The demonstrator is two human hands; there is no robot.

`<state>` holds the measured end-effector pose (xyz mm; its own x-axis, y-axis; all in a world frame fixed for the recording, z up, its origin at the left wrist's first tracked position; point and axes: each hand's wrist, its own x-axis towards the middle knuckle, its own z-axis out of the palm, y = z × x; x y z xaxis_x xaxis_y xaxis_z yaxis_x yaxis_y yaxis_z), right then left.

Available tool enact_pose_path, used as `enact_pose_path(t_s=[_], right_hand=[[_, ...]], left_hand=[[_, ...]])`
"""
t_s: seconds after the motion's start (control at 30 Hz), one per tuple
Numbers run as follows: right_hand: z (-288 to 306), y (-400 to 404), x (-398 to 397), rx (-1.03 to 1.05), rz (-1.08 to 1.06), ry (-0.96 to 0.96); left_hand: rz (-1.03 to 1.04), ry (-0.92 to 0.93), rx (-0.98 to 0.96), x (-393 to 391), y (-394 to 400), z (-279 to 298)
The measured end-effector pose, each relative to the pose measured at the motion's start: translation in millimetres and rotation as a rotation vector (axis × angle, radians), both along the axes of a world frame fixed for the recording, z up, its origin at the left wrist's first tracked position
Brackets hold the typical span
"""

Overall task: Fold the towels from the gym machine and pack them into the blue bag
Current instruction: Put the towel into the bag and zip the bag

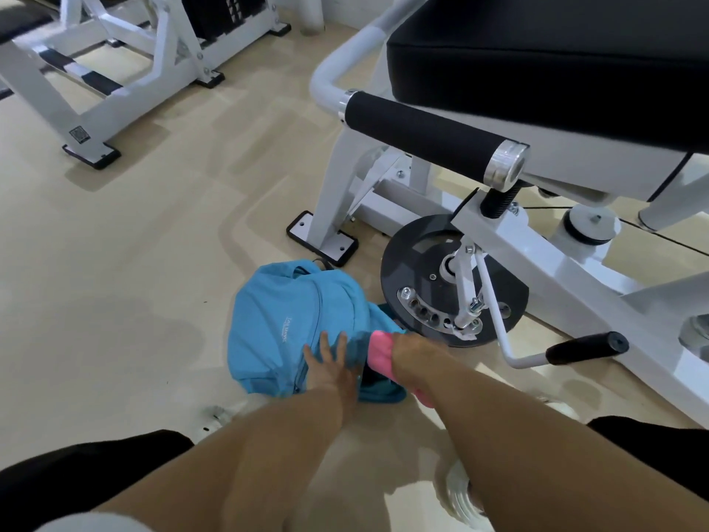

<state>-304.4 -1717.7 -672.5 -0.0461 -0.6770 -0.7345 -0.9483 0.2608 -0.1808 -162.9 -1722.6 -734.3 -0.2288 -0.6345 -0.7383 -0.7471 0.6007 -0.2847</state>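
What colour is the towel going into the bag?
Pink: the towel in the right hand at the blue bag, head view.

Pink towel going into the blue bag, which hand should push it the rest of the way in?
Right. The right hand already holds the pink towel at the blue bag opening, while the left hand rests spread on the bag, steadying it.

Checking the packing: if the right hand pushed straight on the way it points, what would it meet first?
Probably the inside of the blue fabric bag; the right hand, holding a pink folded towel, points into its opening. Depth is unclear.
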Motion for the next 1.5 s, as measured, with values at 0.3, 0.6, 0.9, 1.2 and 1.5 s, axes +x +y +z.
enact_pose_path(t_s=[0.3,0.6,0.9,1.2,1.5], right_hand=[[-24.3,-11.7,7.3,0.003,-0.162,0.021],[-39.6,-29.1,27.6,-0.2,-0.378,-0.154],[-38.2,-54.8,65.5,-0.328,-0.614,-0.402],[-59.2,-66.5,97.8,-0.266,-0.763,-0.483],[-71.0,-67.3,97.2,-0.178,-0.649,-0.347]], left_hand=[[0.58,0.178,-0.103,33.7,-18.8,-9.1],[0.962,0.7,-0.363,67.2,-49.3,10.0],[1.289,0.986,-0.468,113.3,-62.9,37.9],[1.235,1.25,-0.366,86.5,-50.2,39.6],[1.176,1.292,-0.28,70.7,-45.8,36.4]])
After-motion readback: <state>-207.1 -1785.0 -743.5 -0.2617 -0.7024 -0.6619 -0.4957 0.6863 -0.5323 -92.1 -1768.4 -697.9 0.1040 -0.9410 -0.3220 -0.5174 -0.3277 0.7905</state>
